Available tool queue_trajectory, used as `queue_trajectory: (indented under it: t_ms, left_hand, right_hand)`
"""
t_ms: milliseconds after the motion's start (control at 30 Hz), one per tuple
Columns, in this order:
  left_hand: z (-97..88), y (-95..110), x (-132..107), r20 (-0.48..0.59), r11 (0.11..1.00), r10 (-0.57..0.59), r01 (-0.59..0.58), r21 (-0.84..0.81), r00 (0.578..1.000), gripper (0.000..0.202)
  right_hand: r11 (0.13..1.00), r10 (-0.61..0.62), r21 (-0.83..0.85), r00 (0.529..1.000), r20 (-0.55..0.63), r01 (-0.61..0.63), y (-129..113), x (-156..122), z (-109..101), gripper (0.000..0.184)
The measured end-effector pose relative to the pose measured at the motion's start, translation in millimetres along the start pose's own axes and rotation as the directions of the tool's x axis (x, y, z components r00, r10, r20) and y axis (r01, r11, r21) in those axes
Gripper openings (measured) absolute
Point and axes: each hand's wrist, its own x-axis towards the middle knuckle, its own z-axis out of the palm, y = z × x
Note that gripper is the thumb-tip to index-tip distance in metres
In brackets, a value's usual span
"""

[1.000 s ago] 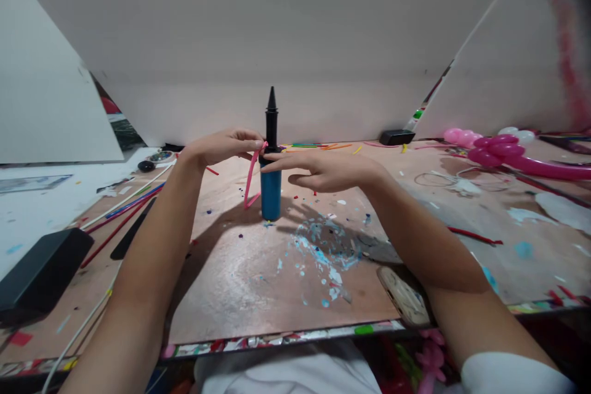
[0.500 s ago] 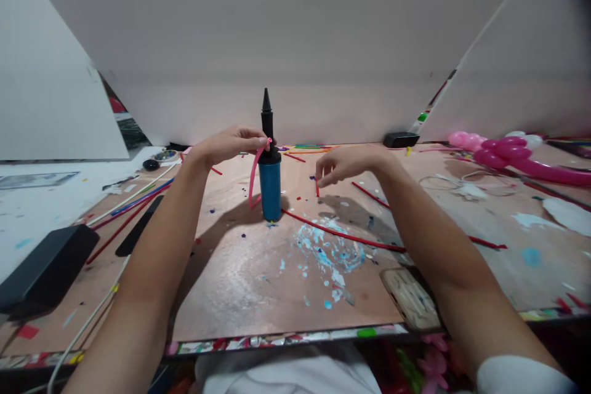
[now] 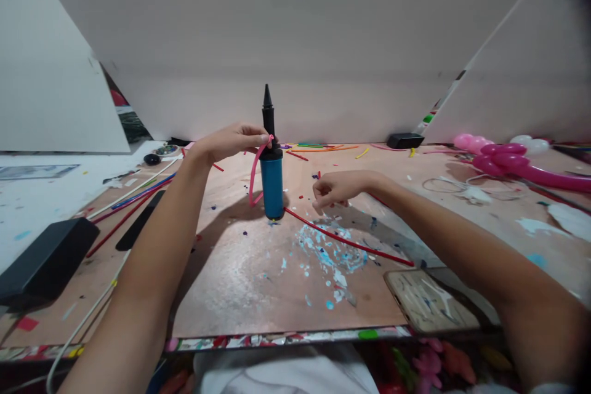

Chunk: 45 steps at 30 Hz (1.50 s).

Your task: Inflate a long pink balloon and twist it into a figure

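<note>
Your left hand [image 3: 228,143] is up beside the top of the pump [image 3: 272,183]. Its thumb and finger are pinching one end of the pink balloon [image 3: 252,173]. The pink balloon is thin and limp. It hangs down from your fingertips in a curve, on the left hand's side of the pump. Its low end seems to touch the table [image 3: 240,301] next to the pump's foot. The pump stands straight up between your two hands. It is blue below and black on top, and its tip points up above your left hand. Your right hand [image 3: 336,188] is lower, on the other side of the pump, near it but not touching it. Its fingers are curled in, with the tips pointing down at the table. A long red balloon [image 3: 351,240] lies flat just under those fingertips. It runs from the pump's foot, below your right hand, and on beside your right arm. You cannot tell if the right hand has hold of it. Small blue bits [image 3: 329,253] lie on the table just below your right hand. A phone [image 3: 431,301] lies close to your right arm, on the side near you. A black box [image 3: 44,261] sits well out past your left arm.
</note>
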Motion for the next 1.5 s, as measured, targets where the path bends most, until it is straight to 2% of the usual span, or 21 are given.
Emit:
queue_trajectory:
  t_ms: [100,167,233,300,400,533,667,767,900,967,1033,1067,1100,1133,1200,1267,1333,1400,1433,1467,1500]
  left_hand:
    - [2.0,2.7,-0.2,-0.037,1.000,-0.016,0.015,-0.026,0.999,0.013]
    - [3.4,5.3,-1.3,-0.034,1.000,-0.014,0.013,-0.026,0.999,0.013]
    - [5.4,9.5,-3.1,-0.006,1.000,-0.004,0.004,-0.024,1.000,0.014]
    - [8.0,15.5,-5.5,0.030,1.000,0.001,0.000,-0.029,1.000,0.012]
    - [12.8,25.9,-8.6,0.056,1.000,-0.002,0.004,-0.030,0.998,0.008]
    - [17.6,33.7,-9.6,0.086,1.000,-0.001,0.003,-0.025,0.996,0.008]
    - [17.2,30.5,-8.2,0.133,0.999,0.042,-0.041,-0.005,0.990,0.013]
    - [14.6,25.9,-7.0,0.151,0.997,0.067,-0.070,0.016,0.986,0.017]
    - [11.5,22.1,-5.7,0.157,0.996,0.079,-0.084,0.032,0.984,0.018]
    - [10.9,21.5,-5.3,0.169,0.995,0.086,-0.094,0.037,0.982,0.020]
    - [10.9,21.8,-5.2,0.183,0.993,0.098,-0.107,0.041,0.978,0.021]
    - [11.1,22.3,-5.2,0.187,0.992,0.104,-0.115,0.045,0.977,0.022]
    - [11.4,22.9,-5.3,0.193,0.991,0.108,-0.120,0.052,0.975,0.024]
    - [11.6,23.6,-5.3,0.199,0.990,0.110,-0.124,0.062,0.974,0.025]
    - [11.9,25.1,-5.4,0.221,0.988,0.109,-0.130,0.085,0.969,0.028]
    - [11.9,26.4,-5.6,0.240,0.986,0.110,-0.136,0.097,0.965,0.031]
    - [11.6,27.0,-5.8,0.252,0.986,0.110,-0.138,0.097,0.961,0.033]
    - [11.4,26.8,-5.8,0.252,0.985,0.108,-0.138,0.104,0.962,0.034]
    - [11.2,26.2,-5.8,0.250,0.985,0.108,-0.138,0.106,0.962,0.035]
    - [11.1,25.4,-5.6,0.246,0.985,0.108,-0.137,0.104,0.963,0.035]
    - [10.9,24.4,-5.4,0.240,0.986,0.109,-0.136,0.099,0.965,0.035]
  right_hand:
    - [0.989,0.034,-0.146,0.998,0.047,-0.026,-5.5,2.1,20.2,0.036]
    - [0.979,-0.030,-0.198,0.996,0.083,0.046,-7.4,7.4,32.8,0.023]
    - [0.981,-0.070,-0.172,0.990,0.124,0.091,-4.1,11.3,33.3,0.015]
    - [0.994,-0.027,-0.104,0.995,0.097,0.037,4.9,11.5,19.1,0.015]
    - [0.999,0.036,0.043,0.997,-0.071,-0.033,24.5,6.3,-19.4,0.019]
    - [0.939,0.026,0.340,0.971,-0.236,0.057,44.1,2.1,-63.7,0.028]
    - [0.864,0.028,0.478,0.932,-0.361,0.159,42.2,4.8,-80.2,0.028]
    - [0.814,0.036,0.512,0.857,-0.514,0.273,37.0,1.4,-88.5,0.020]
    - [0.703,0.113,0.539,0.676,-0.728,0.464,47.1,-14.9,-107.5,0.009]
    - [0.699,0.158,0.524,0.610,-0.777,0.487,57.5,-23.1,-113.1,0.008]
    - [0.712,0.204,0.527,0.582,-0.787,0.464,65.0,-28.0,-108.1,0.010]
    - [0.726,0.217,0.537,0.598,-0.772,0.430,66.1,-29.1,-100.4,0.013]
    - [0.754,0.209,0.538,0.637,-0.742,0.378,64.8,-29.5,-89.3,0.014]
    - [0.789,0.177,0.528,0.706,-0.686,0.316,60.9,-29.5,-75.2,0.016]
    - [0.922,0.030,0.352,0.877,-0.480,0.161,46.8,-29.4,-41.8,0.016]
    - [0.973,-0.119,0.159,0.954,-0.277,0.167,28.4,-30.1,-10.0,0.021]
    - [0.964,-0.222,0.128,0.969,-0.106,0.235,12.3,-32.9,8.9,0.027]
    - [0.935,-0.279,0.213,0.959,-0.056,0.284,4.9,-40.1,6.9,0.033]
    - [0.916,-0.281,0.260,0.952,-0.122,0.304,6.3,-46.6,-2.3,0.036]
    - [0.900,-0.255,0.287,0.931,-0.260,0.327,11.6,-55.4,-15.9,0.039]
    - [0.888,-0.200,0.292,0.871,-0.449,0.354,21.2,-66.9,-32.5,0.041]
